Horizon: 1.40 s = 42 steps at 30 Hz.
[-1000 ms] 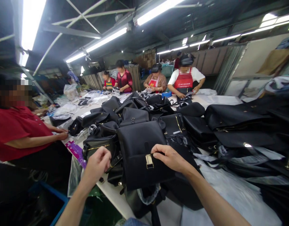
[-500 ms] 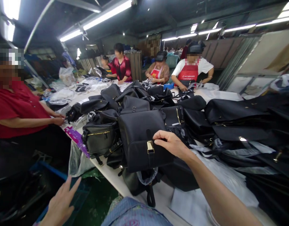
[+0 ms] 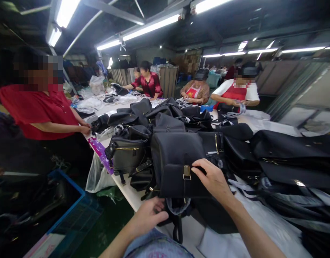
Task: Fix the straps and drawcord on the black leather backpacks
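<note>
A black backpack with a front flap lies in front of me, on top of other bags. A gold clasp sits on its front. My right hand is beside the clasp, thumb and forefinger bent but apart, with nothing visible between them. Near the backpack's lower left edge is my left hand, its thumb apart from half-curled, slightly blurred fingers. Whether it touches the bag is not clear. Below the flap hangs a loop wrapped in clear plastic.
More black bags are piled behind and to the right. A blue crate with dark goods stands at lower left. One co-worker in a red shirt stands at left; several others work across the white table.
My left hand has come from the lower left to the backpack's lower edge. My right hand stays by the clasp, and a dark tab above the clasp no longer shows. The view has turned left.
</note>
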{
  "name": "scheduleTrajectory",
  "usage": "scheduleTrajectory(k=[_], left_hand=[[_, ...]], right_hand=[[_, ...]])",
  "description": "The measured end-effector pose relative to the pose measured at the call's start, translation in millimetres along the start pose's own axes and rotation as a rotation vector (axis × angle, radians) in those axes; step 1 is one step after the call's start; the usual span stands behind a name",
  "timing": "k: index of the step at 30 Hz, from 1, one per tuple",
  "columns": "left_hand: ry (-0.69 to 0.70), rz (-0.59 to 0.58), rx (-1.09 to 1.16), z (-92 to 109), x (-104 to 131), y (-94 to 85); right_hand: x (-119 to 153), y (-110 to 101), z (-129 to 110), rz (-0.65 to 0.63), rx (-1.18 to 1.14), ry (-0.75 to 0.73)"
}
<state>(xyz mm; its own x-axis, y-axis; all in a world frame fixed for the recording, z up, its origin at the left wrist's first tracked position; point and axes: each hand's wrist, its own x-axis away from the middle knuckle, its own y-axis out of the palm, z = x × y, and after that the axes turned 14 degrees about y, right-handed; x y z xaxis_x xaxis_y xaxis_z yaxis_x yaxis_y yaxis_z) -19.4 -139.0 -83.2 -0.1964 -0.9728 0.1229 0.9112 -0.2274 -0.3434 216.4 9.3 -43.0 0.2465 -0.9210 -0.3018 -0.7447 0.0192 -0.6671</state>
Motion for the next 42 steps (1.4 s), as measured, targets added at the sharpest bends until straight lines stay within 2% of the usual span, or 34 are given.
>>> scheduleTrajectory(k=[3,5,7,12,15,18,21,25,29,32,34,39,42], left_hand=[[-0.030,0.029,0.032,-4.0,-20.9,21.3],[-0.068,0.034,0.013,-4.3,-29.2,28.1],[-0.071,0.043,-0.023,-2.7,-33.5,29.5],[0.056,0.202,-0.151,5.3,-41.5,20.9],[0.074,0.221,-0.085,13.7,-52.6,11.5],[0.099,0.288,0.029,29.5,-66.9,-4.5],[0.111,0.313,0.172,49.7,-80.3,-25.5],[0.097,0.352,0.346,64.3,-93.3,-45.1],[0.000,0.351,0.545,52.5,-96.5,-40.4],[-0.037,0.350,0.588,36.6,-91.6,-29.1],[-0.053,0.365,0.623,29.0,-87.6,-24.1],[-0.061,0.423,0.676,27.3,-86.2,-23.6],[0.006,0.490,0.615,34.3,-89.3,-26.3]], right_hand=[[8.4,10.9,1.9,0.134,0.100,-0.052],[14.6,16.4,3.6,0.249,0.166,-0.060],[22.0,19.5,6.6,0.317,0.208,-0.060],[52.3,23.4,14.6,0.348,0.254,-0.007],[74.2,30.2,13.8,0.337,0.239,0.001],[84.0,36.1,9.8,0.261,0.179,-0.065],[73.6,32.7,6.0,0.250,0.123,-0.150],[38.6,26.9,6.3,0.324,0.071,-0.194],[14.5,46.4,18.8,0.244,0.069,-0.143],[16.8,67.6,30.4,0.178,0.066,-0.097],[24.5,74.7,33.3,0.163,0.067,-0.080],[41.1,62.3,20.5,0.138,0.097,-0.088],[48.2,47.2,11.5,0.149,0.093,-0.116]])
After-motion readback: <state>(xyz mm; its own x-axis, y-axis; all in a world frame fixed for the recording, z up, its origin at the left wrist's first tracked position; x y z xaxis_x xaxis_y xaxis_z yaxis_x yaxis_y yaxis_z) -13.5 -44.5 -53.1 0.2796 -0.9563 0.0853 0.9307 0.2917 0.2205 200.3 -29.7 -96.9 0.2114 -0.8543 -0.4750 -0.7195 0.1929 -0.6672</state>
